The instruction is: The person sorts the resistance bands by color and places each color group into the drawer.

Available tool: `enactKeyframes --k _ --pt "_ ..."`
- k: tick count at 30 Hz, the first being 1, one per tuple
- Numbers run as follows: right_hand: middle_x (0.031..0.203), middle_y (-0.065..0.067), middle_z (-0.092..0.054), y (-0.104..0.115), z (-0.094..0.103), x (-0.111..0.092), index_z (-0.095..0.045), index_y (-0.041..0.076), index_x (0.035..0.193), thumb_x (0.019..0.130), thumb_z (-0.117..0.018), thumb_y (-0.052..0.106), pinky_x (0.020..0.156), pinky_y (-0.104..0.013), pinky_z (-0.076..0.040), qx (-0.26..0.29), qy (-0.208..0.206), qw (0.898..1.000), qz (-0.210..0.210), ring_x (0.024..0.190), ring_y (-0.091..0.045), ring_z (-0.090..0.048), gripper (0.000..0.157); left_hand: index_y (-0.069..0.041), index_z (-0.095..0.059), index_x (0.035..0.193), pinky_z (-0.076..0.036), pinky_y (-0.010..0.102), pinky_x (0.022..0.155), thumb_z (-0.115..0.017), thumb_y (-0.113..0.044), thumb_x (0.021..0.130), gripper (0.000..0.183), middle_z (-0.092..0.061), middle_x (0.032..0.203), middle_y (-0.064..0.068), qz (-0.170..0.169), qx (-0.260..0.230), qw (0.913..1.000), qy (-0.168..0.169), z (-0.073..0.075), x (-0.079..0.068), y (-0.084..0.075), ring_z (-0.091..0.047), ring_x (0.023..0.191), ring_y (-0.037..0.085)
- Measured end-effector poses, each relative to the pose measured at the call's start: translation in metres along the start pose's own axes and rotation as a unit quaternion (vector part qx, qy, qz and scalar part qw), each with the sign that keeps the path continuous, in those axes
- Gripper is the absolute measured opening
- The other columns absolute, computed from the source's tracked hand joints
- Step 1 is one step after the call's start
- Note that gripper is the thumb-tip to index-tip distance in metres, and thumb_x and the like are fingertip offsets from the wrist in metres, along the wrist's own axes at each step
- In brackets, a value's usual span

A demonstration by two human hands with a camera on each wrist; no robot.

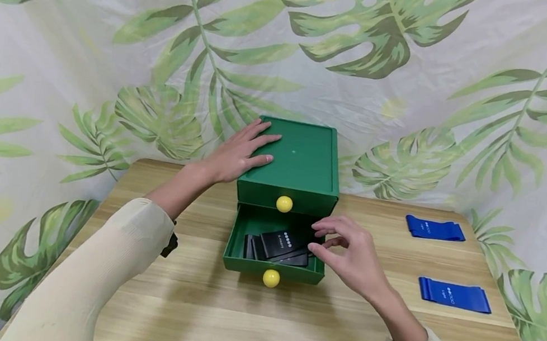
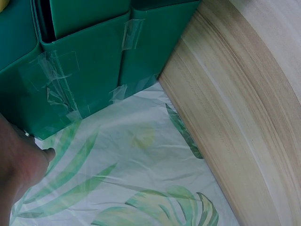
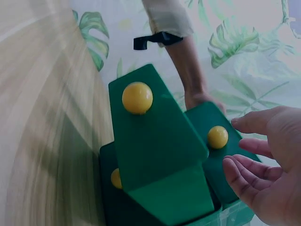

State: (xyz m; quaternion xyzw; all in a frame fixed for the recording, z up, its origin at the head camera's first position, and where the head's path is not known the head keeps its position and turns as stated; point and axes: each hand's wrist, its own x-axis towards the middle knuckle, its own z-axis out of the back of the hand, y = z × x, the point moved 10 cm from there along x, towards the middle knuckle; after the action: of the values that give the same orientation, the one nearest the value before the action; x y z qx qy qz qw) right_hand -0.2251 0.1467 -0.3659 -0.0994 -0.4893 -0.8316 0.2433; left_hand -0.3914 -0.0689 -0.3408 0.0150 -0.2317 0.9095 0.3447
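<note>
A small green drawer cabinet [image 1: 305, 154] with yellow knobs stands near the back of the table. My left hand [image 1: 237, 155] rests on the left of its top, fingers spread. Below the top drawer, another drawer [image 1: 242, 265] is pulled out. Black flat bands [image 1: 272, 246] lie inside it, the uppermost printed "X-Heavy". Beside the drawer's right wall hovers my right hand [image 1: 352, 252], its fingers loosely bent with nothing between them. In the right wrist view those fingers [image 3: 244, 174] appear beside the upper drawer's yellow knob [image 3: 217, 137]. Clear tape [image 2: 56, 84] joins the cabinet's sections in the left wrist view.
Two folded blue bands lie on the right of the wooden table [image 1: 177, 306], one farther back [image 1: 434, 229] and one nearer [image 1: 457, 295], both printed "Light". A leaf-patterned cloth [image 1: 245, 60] hangs right behind the table. A lower knob [image 3: 116, 178] shows under the pulled-out drawer.
</note>
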Motion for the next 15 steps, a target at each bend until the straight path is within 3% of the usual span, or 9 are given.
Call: enactKeyframes --k 6,15 --pt "0.115 -0.004 -0.073 0.015 -0.004 -0.01 -0.077 0.009 0.118 0.088 -0.086 0.002 0.078 -0.032 -0.064 0.041 0.007 0.999 -0.009 0.098 -0.027 -0.073 0.033 -0.019 -0.036 0.167 -0.006 0.058 0.13 -0.046 -0.043 0.113 0.06 -0.013 0.178 0.012 0.003 -0.001 1.0 0.0 -0.001 -0.001 0.0 0.002 0.165 0.032" --pt "0.114 -0.005 -0.072 0.041 -0.026 -0.027 -0.077 0.011 0.119 0.09 -0.086 0.007 0.074 -0.034 -0.064 0.075 0.054 0.995 0.023 0.094 -0.024 -0.073 0.031 -0.019 -0.036 0.168 -0.006 0.059 0.13 -0.046 -0.044 0.113 0.061 -0.013 0.178 0.013 0.002 -0.001 1.0 -0.005 0.0 -0.001 0.001 0.002 0.165 0.033"
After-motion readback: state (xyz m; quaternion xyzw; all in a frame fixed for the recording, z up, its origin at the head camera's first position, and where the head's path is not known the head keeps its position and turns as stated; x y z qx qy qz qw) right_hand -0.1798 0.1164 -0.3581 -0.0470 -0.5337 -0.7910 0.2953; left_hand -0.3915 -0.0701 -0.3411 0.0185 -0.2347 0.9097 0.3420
